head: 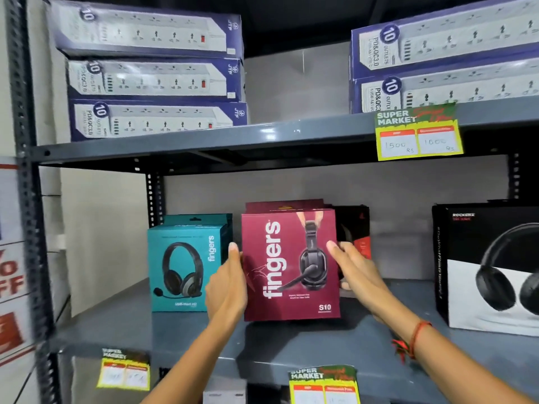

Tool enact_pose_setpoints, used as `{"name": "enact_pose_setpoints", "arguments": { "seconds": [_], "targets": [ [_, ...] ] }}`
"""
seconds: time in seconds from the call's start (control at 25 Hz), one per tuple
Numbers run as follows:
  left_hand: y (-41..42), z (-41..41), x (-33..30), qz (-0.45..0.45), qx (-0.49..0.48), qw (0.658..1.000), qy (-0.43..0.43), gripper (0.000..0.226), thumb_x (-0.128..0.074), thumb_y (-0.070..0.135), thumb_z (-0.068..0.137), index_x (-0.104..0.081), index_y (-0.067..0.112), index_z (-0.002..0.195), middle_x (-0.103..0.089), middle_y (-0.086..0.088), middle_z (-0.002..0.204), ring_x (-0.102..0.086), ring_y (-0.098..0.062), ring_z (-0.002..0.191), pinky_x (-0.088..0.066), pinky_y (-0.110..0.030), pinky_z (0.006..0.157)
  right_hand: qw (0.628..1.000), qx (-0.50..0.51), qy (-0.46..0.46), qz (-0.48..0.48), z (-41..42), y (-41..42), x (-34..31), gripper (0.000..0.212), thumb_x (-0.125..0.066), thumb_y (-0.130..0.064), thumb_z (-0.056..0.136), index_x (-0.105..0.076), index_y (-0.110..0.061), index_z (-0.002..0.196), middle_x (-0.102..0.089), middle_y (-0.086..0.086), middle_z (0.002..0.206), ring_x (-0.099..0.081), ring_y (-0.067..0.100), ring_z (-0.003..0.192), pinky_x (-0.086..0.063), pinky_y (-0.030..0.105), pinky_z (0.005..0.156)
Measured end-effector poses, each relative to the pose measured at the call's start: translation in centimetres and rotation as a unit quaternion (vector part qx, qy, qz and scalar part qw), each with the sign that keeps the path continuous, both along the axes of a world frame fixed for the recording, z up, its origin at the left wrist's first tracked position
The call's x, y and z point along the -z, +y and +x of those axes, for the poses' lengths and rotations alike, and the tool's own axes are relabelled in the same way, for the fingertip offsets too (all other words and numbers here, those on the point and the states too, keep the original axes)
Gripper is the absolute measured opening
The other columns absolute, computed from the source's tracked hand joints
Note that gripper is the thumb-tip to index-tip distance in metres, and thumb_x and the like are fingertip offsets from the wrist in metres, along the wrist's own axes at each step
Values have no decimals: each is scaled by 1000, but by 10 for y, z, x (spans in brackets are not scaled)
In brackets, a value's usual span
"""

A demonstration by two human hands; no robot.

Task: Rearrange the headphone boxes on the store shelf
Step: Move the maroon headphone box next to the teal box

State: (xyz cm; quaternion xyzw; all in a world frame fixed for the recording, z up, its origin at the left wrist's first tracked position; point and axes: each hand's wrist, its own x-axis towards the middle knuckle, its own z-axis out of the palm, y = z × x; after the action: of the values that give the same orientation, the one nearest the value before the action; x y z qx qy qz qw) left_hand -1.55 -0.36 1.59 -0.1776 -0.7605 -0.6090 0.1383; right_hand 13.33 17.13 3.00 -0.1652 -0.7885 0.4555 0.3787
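Grey steel shelving (204, 142) filled the wall, with power-strip boxes (151, 118) stacked on the upper board and headphone boxes lined along the lower shelf (122, 325). At the middle of that shelf stood the maroon box (291, 266), upright, face out, its foot at or just above the board; which, I could not tell. A teal box (180, 266) stood just beside it on the left, a red-and-black box (357, 231) behind it to the right, and a black box (490, 266) well apart at the far right. It looked like light, stiff card with a smooth printed skin, likely to slip under a loose pinch and to dent at the corners, so the two side walls seemed the sensible place to hold it. That was how it was taken: the left hand (226, 287) lay flat against the left wall, thumb on the front edge, and the right hand (354, 269) pressed the right wall, fingers spread wide and reaching round behind, neither hand curled closed.
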Motion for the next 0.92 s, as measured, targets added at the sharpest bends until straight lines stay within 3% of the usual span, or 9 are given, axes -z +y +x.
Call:
{"name": "enact_pose_setpoints", "arguments": {
  "seconds": [0.16,0.28,0.4,0.48,0.6,0.68,0.8,0.92],
  "targets": [
    [-55,-22,16,31,-92,995,34,94,-1,73,86,-74,20,113,-67,-12,93,-57,-36,92,-39,-47,86,997,-69,8,25,-46,-43,13,40,-49,-68,91,-57,-34,112,-72,-6,117,-67,18,113,-50,53,103],
    [-88,-50,26,24,-107,994,4,97,3,75,81,-70,26,122,-69,-22,118,-57,-43,113,-38,-52,99,995,-98,-6,26,-79,-73,22,39,-51,-64,92,-55,-32,112,-70,-7,118,-66,21,115,-51,54,101],
    [-107,-68,34,24,-92,995,-16,101,2,79,77,-69,24,124,-68,-20,127,-55,-43,121,-37,-51,102,992,-117,-35,18,-101,-90,29,47,-46,-75,84,-52,-35,108,-68,-8,112,-66,21,111,-53,51,99],
    [-114,-76,40,15,-64,997,-45,97,-2,79,80,-67,26,127,-66,-19,130,-55,-42,123,-37,-52,104,992,-121,-44,1,-110,-95,33,48,-46,-73,87,-52,-36,117,-67,-4,124,-65,17,113,-54,50,99],
    [-116,-78,40,22,-35,998,-52,85,-8,77,87,-57,30,138,-60,-16,141,-52,-39,131,-36,-52,109,993,-111,-43,-26,-114,-98,37,58,-46,-68,93,-48,-34,140,-56,-1,146,-55,21,131,-44,52,111],
    [-111,-73,30,77,-47,995,34,71,-18,68,96,-38,28,152,-44,-10,157,-38,-32,145,-27,-49,117,995,-86,-37,-19,-106,-98,33,66,-47,-63,96,-37,-34,153,-44,0,159,-46,18,139,-36,43,117],
    [-85,-47,3,133,-37,964,229,68,-25,56,99,-17,24,159,-20,0,167,-10,-10,155,-5,-36,126,999,-43,22,2,-81,-88,19,63,-49,-50,101,-31,-30,158,-35,1,164,-39,2,131,-28,24,107],
    [-22,-7,-22,141,61,929,337,67,-30,50,100,-15,22,159,-15,3,168,-3,-5,155,4,-25,124,995,33,88,30,-43,-62,-1,59,-51,-43,102,-33,-28,156,-35,0,164,-40,5,137,-30,26,111]
  ]
}}
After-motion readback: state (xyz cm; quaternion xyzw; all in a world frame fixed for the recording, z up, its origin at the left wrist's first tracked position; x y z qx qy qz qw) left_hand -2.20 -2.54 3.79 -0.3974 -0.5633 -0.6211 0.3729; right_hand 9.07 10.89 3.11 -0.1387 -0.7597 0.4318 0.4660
